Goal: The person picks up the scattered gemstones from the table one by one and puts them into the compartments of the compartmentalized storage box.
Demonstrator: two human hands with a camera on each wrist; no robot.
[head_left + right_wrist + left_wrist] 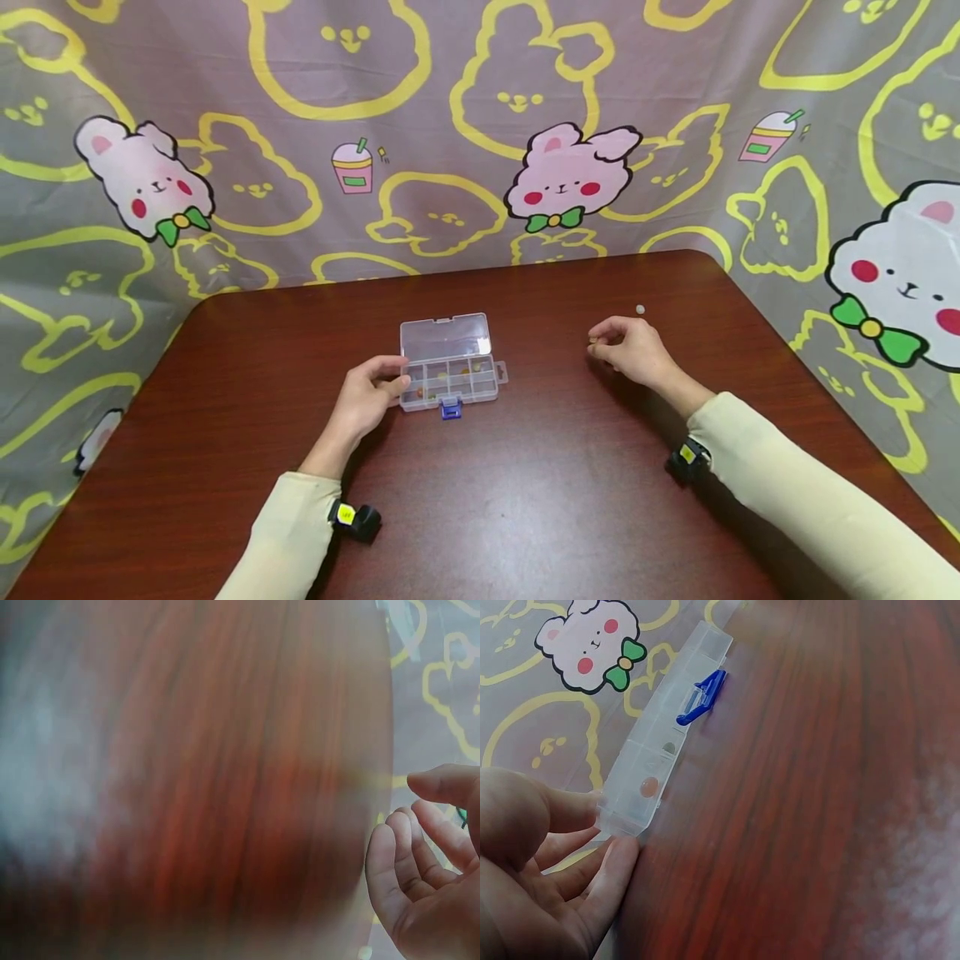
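Note:
A clear plastic compartment box (474, 398) lies on the table with its lid (444, 337) raised at the back and a blue latch (451, 409) at the front. Small coloured pieces sit in some compartments, among them an orange one (649, 787). My left hand (363, 396) grips the box's left end between thumb and fingers. Out to the right, my right hand (633, 346) pinches a small yellowish piece (593, 339) at its fingertips, above the table. That piece does not show in the right wrist view. Just behind this hand lies a small whitish piece (640, 309).
The brown wooden table (517, 500) has rounded far corners. A patterned curtain (450, 108) hangs behind it and along both sides. On the box's right end is a clear hanging tab (502, 372).

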